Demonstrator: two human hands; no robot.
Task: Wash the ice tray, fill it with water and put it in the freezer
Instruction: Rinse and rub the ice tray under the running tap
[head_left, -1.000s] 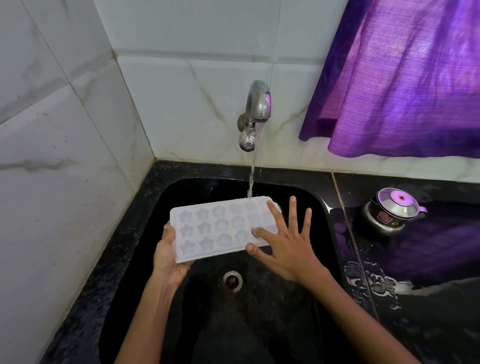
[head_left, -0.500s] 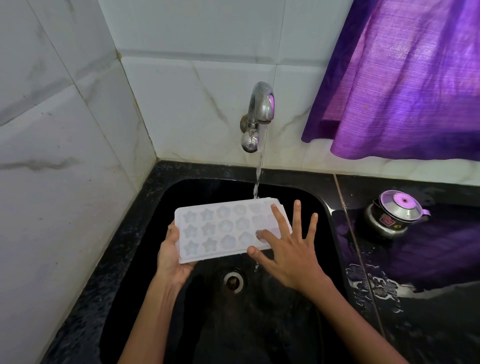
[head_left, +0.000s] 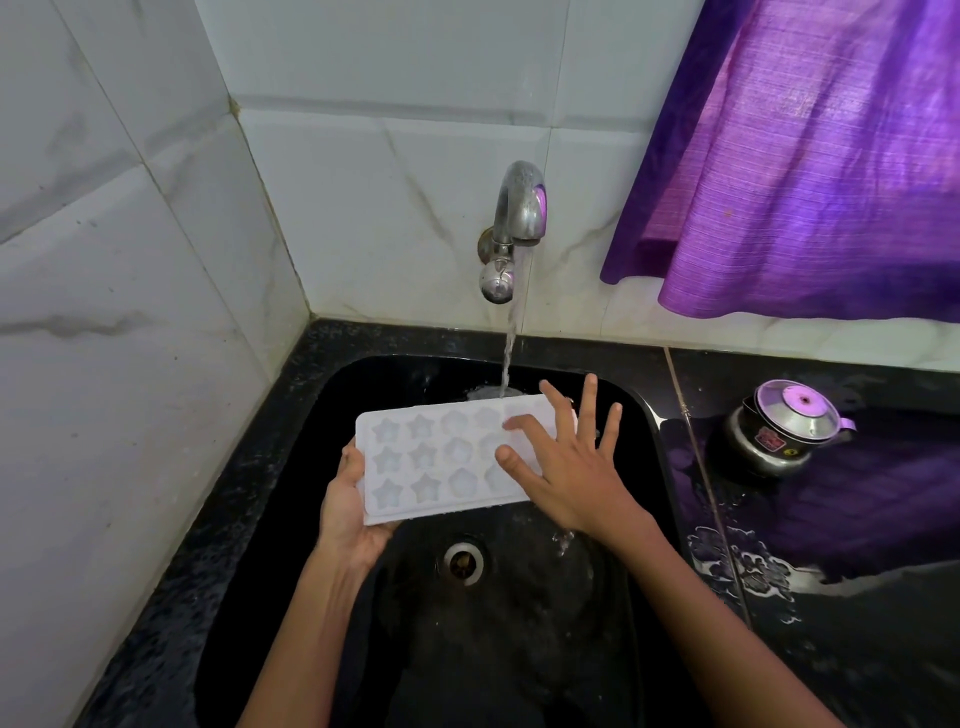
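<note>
A white ice tray (head_left: 436, 460) with star and flower moulds is held level over the black sink (head_left: 628, 415). My left hand (head_left: 350, 506) grips its left end from below, thumb on the rim. My right hand (head_left: 563, 470) lies on the tray's right part with straight, spread fingers and covers that end. Water runs from the steel tap (head_left: 517, 218) onto the tray's far right edge.
The drain (head_left: 464, 561) sits below the tray in the sink's floor. A small steel pot with a lid (head_left: 779, 431) stands on the black counter to the right. A purple curtain (head_left: 805, 156) hangs at the upper right. White tiled walls close in the left and back.
My right hand has slid a little further onto the tray's right part, with the fingers still spread. The tray stays under the running water and my left hand keeps its hold.
</note>
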